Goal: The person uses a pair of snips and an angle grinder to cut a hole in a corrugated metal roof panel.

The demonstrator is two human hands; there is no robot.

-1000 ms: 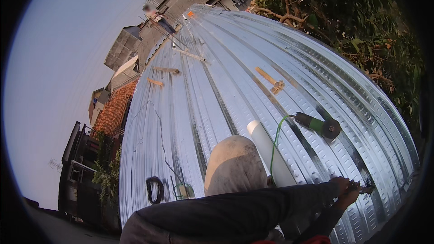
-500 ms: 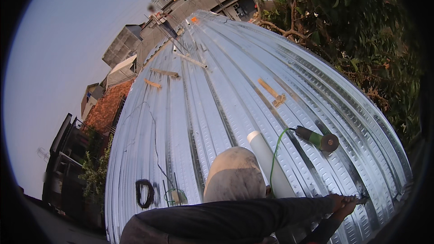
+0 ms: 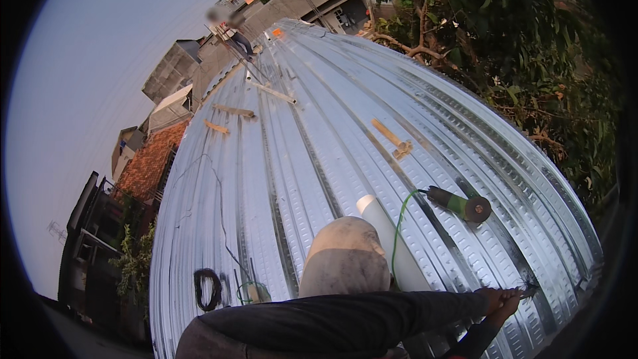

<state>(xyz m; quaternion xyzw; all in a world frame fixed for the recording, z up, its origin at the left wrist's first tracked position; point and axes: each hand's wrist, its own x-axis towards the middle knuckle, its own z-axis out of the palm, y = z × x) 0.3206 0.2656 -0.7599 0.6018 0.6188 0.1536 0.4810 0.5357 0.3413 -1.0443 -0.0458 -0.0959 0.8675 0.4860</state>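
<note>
My left hand (image 3: 492, 299) and my right hand (image 3: 510, 304) are closed together at the lower right, around a slim tool (image 3: 527, 292) that I cannot make out clearly. Its end meets a dark, spiky bunch of wire (image 3: 524, 276) on the ribbed metal sheets (image 3: 314, 123). A dark-sleeved forearm crosses the bottom of the view, in front of a dusty beige rounded shape (image 3: 344, 256), apparently my knee. A green-and-black angle grinder (image 3: 458, 205) with a green cord lies above my hands, beside a white pipe (image 3: 380, 219).
A hammer (image 3: 392, 138), wooden pieces (image 3: 234, 110), a black cable coil (image 3: 208, 290) and an orange object (image 3: 278, 32) lie on the sheets. A person (image 3: 239, 40) is at the far end near upright rods. Trees (image 3: 518, 40) border the right; tiled roofs (image 3: 149, 159) lie left.
The view has shifted, so the roof sits lower and farther left than a second ago. My hands stay at the wire bunch. The distant person's posture differs slightly.
</note>
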